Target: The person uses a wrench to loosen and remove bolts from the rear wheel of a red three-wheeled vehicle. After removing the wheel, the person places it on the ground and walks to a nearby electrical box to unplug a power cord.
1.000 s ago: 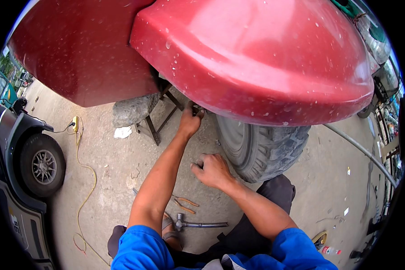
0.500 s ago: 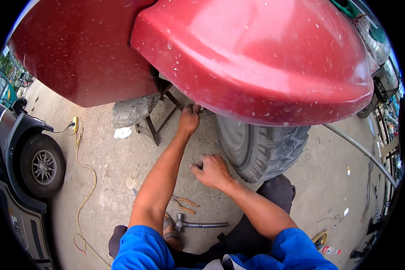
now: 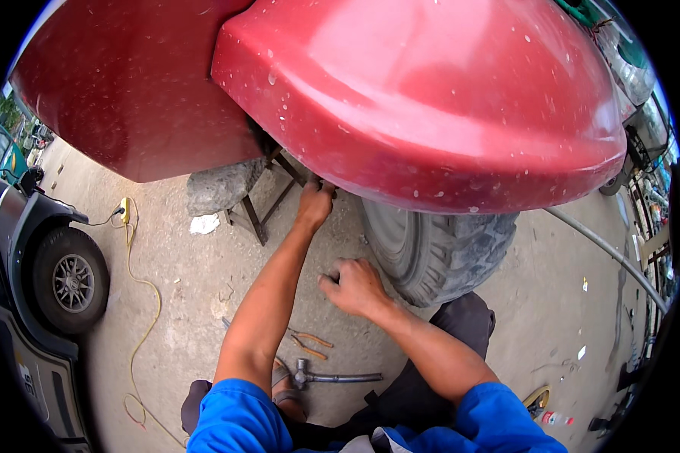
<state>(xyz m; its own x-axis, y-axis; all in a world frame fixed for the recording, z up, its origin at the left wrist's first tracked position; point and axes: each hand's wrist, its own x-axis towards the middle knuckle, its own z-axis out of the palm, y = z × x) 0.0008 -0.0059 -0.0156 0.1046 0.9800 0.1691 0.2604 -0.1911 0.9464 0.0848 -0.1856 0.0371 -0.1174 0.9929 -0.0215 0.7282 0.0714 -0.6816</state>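
Observation:
My left hand reaches forward to the lower edge of a dusty red fender. Its fingers are curled closed at that rim, and whatever they hold is hidden. Nearer to me, my right hand hovers beside the big grey tire under the fender. Its fingers are bent into a loose fist with the thumb to the left, and nothing shows in it. On the ground below lie pliers with orange handles and a hammer by my foot.
A stone block rests by a metal stand under the red body. A yellow cable winds along the ground at left, near a parked vehicle's wheel. At right are a grey pole and a plastic bottle.
The red fender and nearby things sit slightly shifted in the picture, as the view has moved a little. Both hands keep nearly the same place and shape.

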